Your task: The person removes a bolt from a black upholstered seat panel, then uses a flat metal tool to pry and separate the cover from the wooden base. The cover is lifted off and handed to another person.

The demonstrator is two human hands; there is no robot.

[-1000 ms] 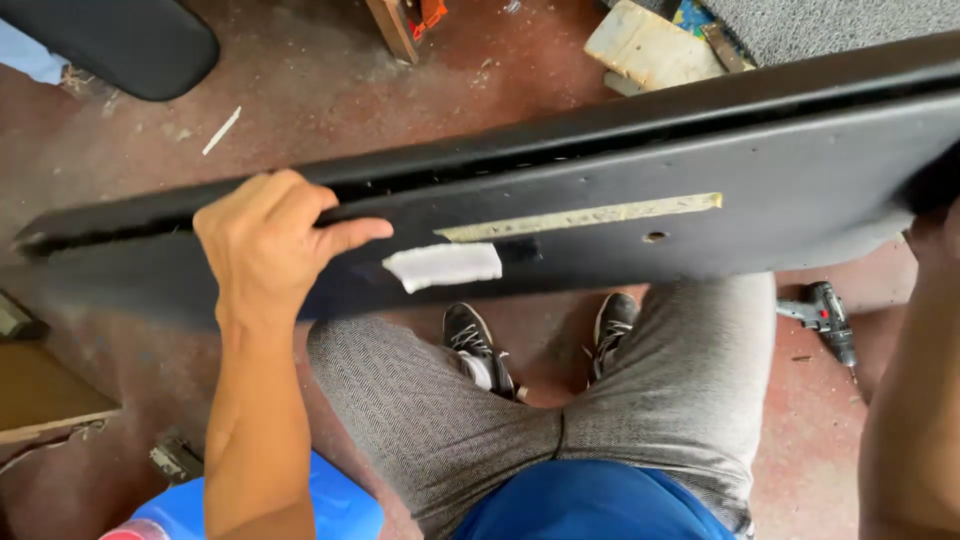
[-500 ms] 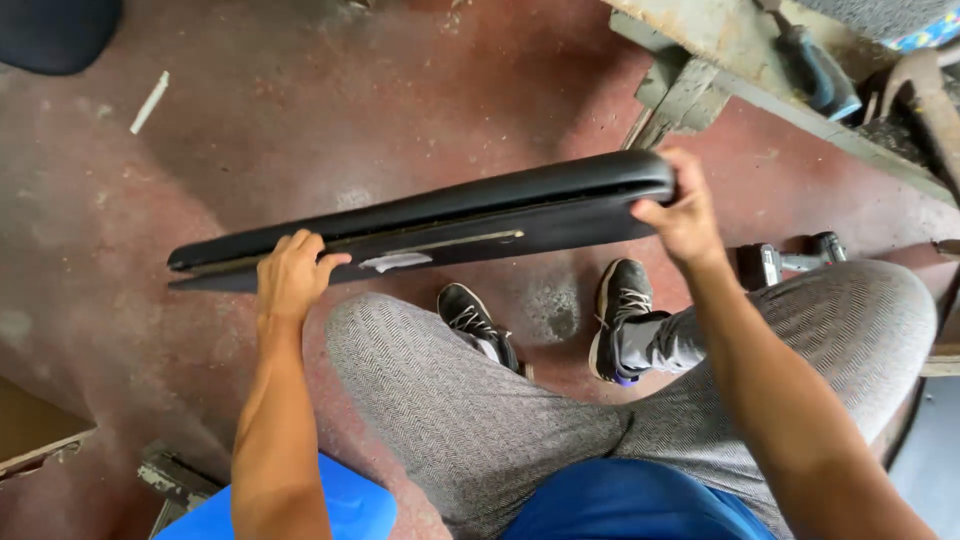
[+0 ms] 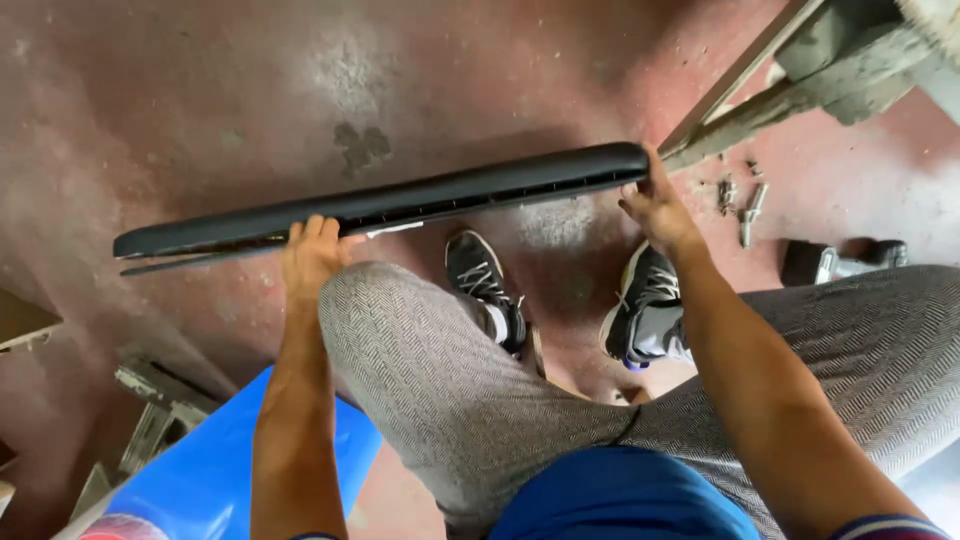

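Note:
A long, flat black panel (image 3: 420, 196) is held edge-on over the red floor, slanting from lower left up to the right. My left hand (image 3: 312, 252) grips its near edge toward the left end, next to a white label. My right hand (image 3: 655, 205) holds the panel's right end. Below it are my grey-trousered knees (image 3: 420, 350) and two dark sneakers (image 3: 487, 285).
A grey wooden frame (image 3: 790, 80) lies at the upper right, with loose bolts (image 3: 745, 205) and a dark power tool (image 3: 840, 262) on the floor beside it. A blue plastic seat (image 3: 220, 450) is under me at lower left, near metal brackets (image 3: 160, 400).
The panel has dropped lower and turned more edge-on, so its flat face no longer shows. My view has tilted down and right, bringing the wooden frame and bolts in.

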